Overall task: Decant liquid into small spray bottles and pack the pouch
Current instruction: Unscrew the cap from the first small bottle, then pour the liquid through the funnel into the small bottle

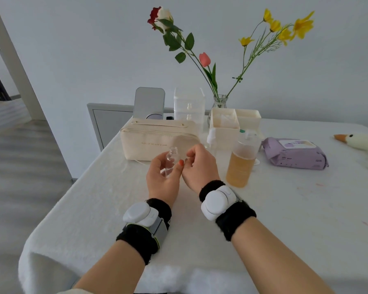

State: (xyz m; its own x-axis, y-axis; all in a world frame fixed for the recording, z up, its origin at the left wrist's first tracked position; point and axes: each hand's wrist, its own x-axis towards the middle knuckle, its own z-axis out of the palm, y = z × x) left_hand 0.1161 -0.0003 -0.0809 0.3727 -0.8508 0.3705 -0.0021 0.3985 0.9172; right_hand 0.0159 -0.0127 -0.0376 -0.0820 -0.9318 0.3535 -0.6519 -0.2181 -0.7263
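My left hand (pixel 165 177) grips a small clear spray bottle (pixel 172 156), upright above the table, its threaded neck open with no cap on it. My right hand (pixel 198 166) is just to the right of the bottle with its fingers curled; whatever is inside them is hidden. A taller bottle of amber liquid (pixel 241 164) with a frosted top stands to the right of my right hand. A cream zip pouch (pixel 157 141) lies behind both hands, its zipper closed.
A purple wet-wipe pack (pixel 295 153) lies right of the amber bottle. Cream organiser boxes (pixel 234 124), clear mini drawers (pixel 189 107), a mirror (pixel 149 103) and a glass vase of flowers (pixel 219 101) stand at the back. A plush goose (pixel 359 141) lies far right. The table's left edge (pixel 72 187) drops to the floor.
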